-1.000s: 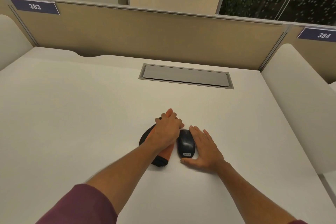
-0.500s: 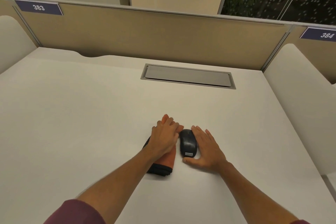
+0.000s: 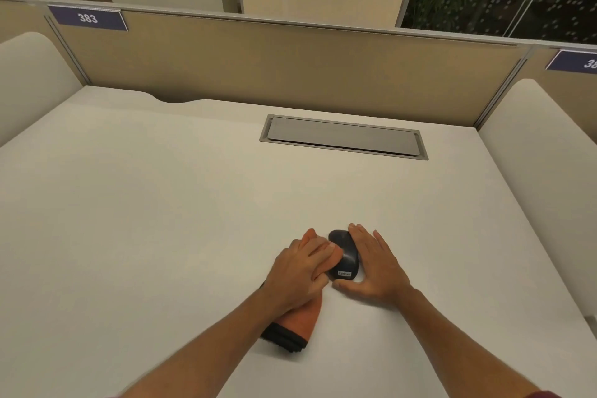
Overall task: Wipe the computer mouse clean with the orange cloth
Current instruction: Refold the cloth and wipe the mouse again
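1. The computer mouse is dark, lies flat on the white desk in its near-centre part, and carries a small label at its near end.
2. The orange cloth lies folded on the desk just left of the mouse. Its dark-edged near end sticks out below the wrist; its far part is covered by the hand, so I cannot tell whether cloth meets the mouse.
3. The left hand presses flat on the cloth, fingers straight and close together, not curled round anything. Its fingertips reach onto the left flank of the mouse.
4. The right hand is spread, fingers apart, cupped against the right side of the mouse. The thumb lies across the desk by the near end; the fingers run along the far right edge. It steadies the mouse without closing around it.
5. A grey cable hatch is set into the desk, well beyond the hands.
6. A tan partition stands along the far edge, bearing a plate marked 383 at its left.
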Demonstrator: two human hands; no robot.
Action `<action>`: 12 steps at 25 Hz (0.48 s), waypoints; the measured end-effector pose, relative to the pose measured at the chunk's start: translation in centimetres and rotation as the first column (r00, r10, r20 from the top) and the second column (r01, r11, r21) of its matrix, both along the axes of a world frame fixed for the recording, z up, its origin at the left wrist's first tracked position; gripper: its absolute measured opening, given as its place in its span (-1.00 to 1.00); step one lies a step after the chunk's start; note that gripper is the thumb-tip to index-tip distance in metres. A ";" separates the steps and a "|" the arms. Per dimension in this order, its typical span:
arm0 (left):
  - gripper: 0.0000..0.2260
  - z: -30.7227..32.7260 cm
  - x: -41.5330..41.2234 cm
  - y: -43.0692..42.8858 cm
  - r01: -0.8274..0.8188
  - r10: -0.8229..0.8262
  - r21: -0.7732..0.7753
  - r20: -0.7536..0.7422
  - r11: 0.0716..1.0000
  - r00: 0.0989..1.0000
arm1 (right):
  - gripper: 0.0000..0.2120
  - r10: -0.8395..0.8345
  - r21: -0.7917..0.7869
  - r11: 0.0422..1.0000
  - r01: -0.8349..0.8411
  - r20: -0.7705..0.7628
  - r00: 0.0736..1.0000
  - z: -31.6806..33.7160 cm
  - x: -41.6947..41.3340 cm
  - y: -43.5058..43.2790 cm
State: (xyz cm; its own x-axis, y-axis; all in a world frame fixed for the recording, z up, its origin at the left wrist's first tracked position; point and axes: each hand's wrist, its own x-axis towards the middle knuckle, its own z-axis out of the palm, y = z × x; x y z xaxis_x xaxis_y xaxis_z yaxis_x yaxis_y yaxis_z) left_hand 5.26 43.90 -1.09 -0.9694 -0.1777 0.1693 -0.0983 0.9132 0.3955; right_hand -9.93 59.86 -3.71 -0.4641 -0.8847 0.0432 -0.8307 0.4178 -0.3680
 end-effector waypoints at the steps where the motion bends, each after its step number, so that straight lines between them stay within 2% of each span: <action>1: -0.55 -0.1 0.6 -0.5 0.025 -0.025 -0.027 -0.008 0.999 1.000 | 0.06 -0.002 0.000 1.000 0.002 0.000 1.000 0.0 0.0 0.0; 3: -0.58 0.0 0.8 -1.0 -0.013 0.013 -0.003 -0.002 1.000 1.000 | 0.07 -0.007 0.001 1.000 0.007 -0.006 1.000 0.0 -0.1 0.0; 6: -0.60 0.8 -1.2 -0.3 -0.205 0.214 0.212 -0.019 0.956 0.977 | 0.07 -0.004 0.000 1.000 0.004 -0.005 1.000 0.0 0.1 0.0; 8: -0.59 1.7 -3.4 0.1 -0.291 0.293 0.302 0.038 0.908 0.955 | 0.05 -0.011 -0.011 1.000 0.011 0.009 1.000 0.1 0.1 -0.1; 12: -0.64 2.2 -5.5 1.3 -0.269 0.235 0.245 0.161 0.931 0.959 | 0.01 0.002 -0.035 0.999 -0.001 0.044 0.999 0.3 0.0 -0.1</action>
State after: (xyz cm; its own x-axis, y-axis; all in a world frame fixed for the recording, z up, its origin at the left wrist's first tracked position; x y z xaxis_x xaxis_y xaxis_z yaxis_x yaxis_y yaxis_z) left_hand -0.28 45.20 1.09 -0.8971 -0.4402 -0.0377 -0.3766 0.7172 0.5863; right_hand -9.91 59.74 -3.44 -0.4648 -0.8838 0.0539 -0.8142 0.4028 -0.4182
